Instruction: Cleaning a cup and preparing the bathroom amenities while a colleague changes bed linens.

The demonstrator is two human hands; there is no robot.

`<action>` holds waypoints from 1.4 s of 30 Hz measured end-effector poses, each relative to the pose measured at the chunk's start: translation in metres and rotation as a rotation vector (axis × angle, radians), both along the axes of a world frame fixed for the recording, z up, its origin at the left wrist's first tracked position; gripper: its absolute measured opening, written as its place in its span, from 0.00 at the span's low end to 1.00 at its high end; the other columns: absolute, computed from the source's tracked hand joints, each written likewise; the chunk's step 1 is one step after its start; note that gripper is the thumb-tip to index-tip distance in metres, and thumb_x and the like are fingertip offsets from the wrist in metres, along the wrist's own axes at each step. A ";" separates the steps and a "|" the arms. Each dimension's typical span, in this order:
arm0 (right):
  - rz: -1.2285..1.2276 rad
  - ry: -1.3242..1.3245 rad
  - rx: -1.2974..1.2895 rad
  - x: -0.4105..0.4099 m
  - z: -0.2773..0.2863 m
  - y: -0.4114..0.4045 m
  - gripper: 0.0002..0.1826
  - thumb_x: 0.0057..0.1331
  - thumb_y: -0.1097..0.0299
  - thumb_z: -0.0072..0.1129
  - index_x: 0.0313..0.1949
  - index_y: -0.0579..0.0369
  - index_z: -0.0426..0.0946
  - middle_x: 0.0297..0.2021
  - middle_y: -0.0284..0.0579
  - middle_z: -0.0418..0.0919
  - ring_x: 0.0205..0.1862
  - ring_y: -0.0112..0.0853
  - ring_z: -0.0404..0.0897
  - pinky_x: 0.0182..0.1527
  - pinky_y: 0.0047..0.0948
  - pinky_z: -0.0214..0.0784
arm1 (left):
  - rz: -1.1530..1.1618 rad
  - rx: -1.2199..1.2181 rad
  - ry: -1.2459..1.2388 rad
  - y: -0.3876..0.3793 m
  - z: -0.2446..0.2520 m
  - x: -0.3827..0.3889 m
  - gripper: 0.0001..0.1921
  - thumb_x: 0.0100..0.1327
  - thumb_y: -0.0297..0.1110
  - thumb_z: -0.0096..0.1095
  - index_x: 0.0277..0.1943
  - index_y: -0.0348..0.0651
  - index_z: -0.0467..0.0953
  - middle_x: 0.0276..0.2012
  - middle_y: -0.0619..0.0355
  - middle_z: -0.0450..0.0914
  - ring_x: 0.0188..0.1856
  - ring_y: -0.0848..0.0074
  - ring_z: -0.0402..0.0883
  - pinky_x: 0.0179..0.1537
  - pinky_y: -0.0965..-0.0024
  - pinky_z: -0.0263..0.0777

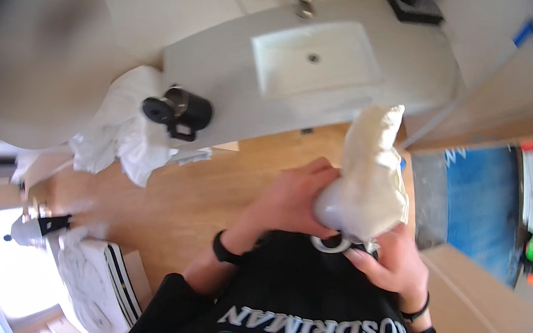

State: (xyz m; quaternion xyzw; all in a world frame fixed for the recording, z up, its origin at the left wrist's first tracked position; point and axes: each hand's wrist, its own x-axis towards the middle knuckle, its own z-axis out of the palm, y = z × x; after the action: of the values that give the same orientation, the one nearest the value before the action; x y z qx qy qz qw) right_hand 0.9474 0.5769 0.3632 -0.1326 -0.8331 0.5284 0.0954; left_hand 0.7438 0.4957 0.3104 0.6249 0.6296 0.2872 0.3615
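In front of my body, my left hand (293,194) grips the side of a white mug (327,208), whose ring handle (330,244) points towards me. A cream cloth (366,182), possibly a soft pouch, stands up over the mug and hides most of it. My right hand (394,265) holds the lower end of this cloth, close to the mug's handle. Blur hides whether its fingers also touch the mug. Beyond both hands is a grey countertop (225,66) with a white rectangular sink (285,78).
A black lidded mug (191,110) stands near the counter's left front edge. White plastic bags (139,141) hang beside it. A metal faucet (304,2) is behind the sink. At right is a large cardboard box (479,310). A white marble-patterned piece (89,279) lies lower left.
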 end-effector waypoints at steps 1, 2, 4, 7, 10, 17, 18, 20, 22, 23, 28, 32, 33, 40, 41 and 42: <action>-0.045 0.013 -0.028 0.001 -0.001 0.008 0.23 0.49 0.69 0.66 0.46 0.60 0.74 0.47 0.53 0.74 0.52 0.48 0.72 0.56 0.39 0.60 | 0.086 0.005 0.025 0.002 0.004 0.009 0.33 0.29 0.39 0.74 0.45 0.40 0.73 0.39 0.51 0.73 0.41 0.58 0.76 0.41 0.61 0.72; -0.112 0.047 -0.014 0.002 -0.010 0.012 0.28 0.45 0.66 0.71 0.47 0.60 0.74 0.51 0.49 0.73 0.57 0.40 0.68 0.58 0.36 0.57 | 0.175 0.008 0.046 0.004 0.007 0.016 0.33 0.29 0.38 0.74 0.45 0.40 0.74 0.38 0.51 0.73 0.41 0.58 0.77 0.40 0.61 0.72; -0.039 -0.064 -0.238 0.009 -0.037 0.021 0.28 0.42 0.69 0.74 0.45 0.58 0.75 0.48 0.49 0.75 0.54 0.43 0.71 0.57 0.38 0.60 | 0.152 0.009 0.073 0.006 0.005 0.019 0.33 0.28 0.39 0.74 0.45 0.41 0.74 0.39 0.52 0.73 0.40 0.59 0.77 0.40 0.61 0.72; -0.030 -0.006 -0.110 -0.004 -0.054 0.016 0.31 0.37 0.68 0.78 0.44 0.57 0.76 0.47 0.46 0.76 0.54 0.40 0.72 0.56 0.36 0.60 | 0.049 -0.073 0.112 0.005 0.003 0.009 0.34 0.28 0.40 0.73 0.46 0.42 0.75 0.39 0.53 0.74 0.40 0.60 0.78 0.40 0.62 0.72; 0.091 0.031 -0.206 -0.013 -0.072 0.015 0.33 0.35 0.67 0.79 0.44 0.57 0.76 0.45 0.44 0.77 0.51 0.39 0.73 0.53 0.35 0.63 | -0.029 -0.192 0.089 -0.001 0.001 0.000 0.35 0.26 0.42 0.73 0.46 0.42 0.76 0.38 0.53 0.75 0.39 0.61 0.78 0.40 0.63 0.72; 0.144 -0.051 -0.650 -0.023 -0.083 0.013 0.24 0.41 0.64 0.78 0.37 0.61 0.77 0.36 0.39 0.79 0.40 0.27 0.74 0.45 0.28 0.65 | -0.039 -0.441 -0.416 -0.022 -0.021 -0.011 0.38 0.29 0.43 0.75 0.50 0.38 0.74 0.37 0.49 0.79 0.39 0.61 0.78 0.43 0.66 0.72; 0.143 -0.019 -0.687 -0.023 -0.087 0.012 0.25 0.43 0.61 0.77 0.36 0.61 0.77 0.35 0.39 0.79 0.40 0.25 0.74 0.44 0.27 0.65 | 0.040 -0.374 -0.452 -0.028 -0.022 -0.009 0.39 0.32 0.42 0.75 0.52 0.39 0.71 0.38 0.49 0.78 0.40 0.60 0.78 0.44 0.66 0.71; 0.092 0.025 -0.708 -0.025 -0.092 0.011 0.25 0.45 0.57 0.75 0.36 0.62 0.77 0.32 0.36 0.79 0.36 0.21 0.73 0.40 0.24 0.65 | 0.105 -0.314 -0.492 -0.039 -0.022 -0.003 0.39 0.36 0.41 0.74 0.55 0.39 0.69 0.38 0.50 0.78 0.42 0.60 0.78 0.45 0.66 0.71; 0.016 -0.070 -0.718 -0.020 -0.103 0.014 0.24 0.48 0.55 0.74 0.34 0.63 0.77 0.28 0.33 0.78 0.33 0.18 0.71 0.35 0.21 0.65 | 0.263 0.154 -0.177 -0.047 -0.019 0.002 0.36 0.45 0.40 0.71 0.57 0.39 0.65 0.40 0.50 0.78 0.44 0.56 0.77 0.46 0.65 0.70; -0.015 -0.062 -0.721 -0.022 -0.104 0.014 0.21 0.51 0.57 0.71 0.32 0.63 0.76 0.25 0.31 0.76 0.29 0.16 0.69 0.30 0.19 0.63 | 0.362 0.248 -0.054 -0.049 -0.007 0.005 0.25 0.51 0.38 0.67 0.51 0.39 0.69 0.38 0.52 0.77 0.43 0.57 0.76 0.45 0.64 0.70; -0.216 -0.097 -0.696 -0.037 -0.105 0.005 0.14 0.57 0.64 0.65 0.31 0.64 0.76 0.23 0.30 0.74 0.26 0.15 0.66 0.26 0.20 0.61 | 0.347 0.331 0.055 -0.046 0.011 0.026 0.11 0.53 0.36 0.66 0.35 0.42 0.73 0.28 0.55 0.75 0.30 0.63 0.73 0.32 0.64 0.66; -0.278 -0.119 -0.681 -0.040 -0.099 0.002 0.13 0.58 0.65 0.64 0.34 0.64 0.75 0.23 0.29 0.74 0.26 0.14 0.67 0.26 0.18 0.61 | 0.352 0.262 0.125 -0.030 -0.010 0.026 0.11 0.56 0.36 0.64 0.27 0.40 0.69 0.19 0.54 0.69 0.22 0.62 0.68 0.25 0.64 0.61; -0.319 -0.146 -0.825 -0.038 -0.094 0.005 0.14 0.57 0.64 0.65 0.34 0.63 0.76 0.24 0.30 0.75 0.27 0.15 0.67 0.27 0.20 0.62 | 0.371 0.294 0.071 -0.028 -0.013 0.024 0.14 0.57 0.37 0.63 0.24 0.40 0.66 0.17 0.53 0.68 0.21 0.59 0.68 0.25 0.63 0.61; 0.134 -0.068 -0.115 -0.028 -0.068 0.019 0.17 0.45 0.66 0.71 0.31 0.62 0.74 0.25 0.50 0.76 0.28 0.42 0.74 0.33 0.34 0.66 | 0.519 -0.065 -0.570 -0.024 -0.021 0.009 0.16 0.64 0.39 0.57 0.23 0.40 0.68 0.17 0.71 0.60 0.22 0.88 0.57 0.22 0.78 0.52; 0.159 -0.079 -0.128 -0.031 -0.063 0.020 0.16 0.45 0.68 0.70 0.29 0.62 0.73 0.25 0.55 0.74 0.29 0.50 0.72 0.34 0.35 0.66 | 0.517 -0.161 -0.769 -0.021 -0.022 0.006 0.16 0.64 0.39 0.56 0.23 0.42 0.68 0.18 0.71 0.60 0.22 0.88 0.56 0.22 0.79 0.50; 0.149 -0.085 -0.132 -0.031 -0.065 0.020 0.16 0.45 0.68 0.70 0.29 0.62 0.73 0.25 0.55 0.74 0.29 0.50 0.72 0.34 0.35 0.66 | 0.513 -0.260 -0.965 -0.018 -0.023 0.003 0.15 0.65 0.39 0.56 0.23 0.43 0.68 0.18 0.72 0.60 0.21 0.88 0.56 0.23 0.80 0.49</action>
State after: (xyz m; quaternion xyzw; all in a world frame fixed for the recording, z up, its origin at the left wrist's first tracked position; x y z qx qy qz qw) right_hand 0.9164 0.5968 0.2978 -0.0984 -0.8075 0.5815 0.0112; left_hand 0.7466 0.4774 0.2876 0.2000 0.5548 0.5393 0.6011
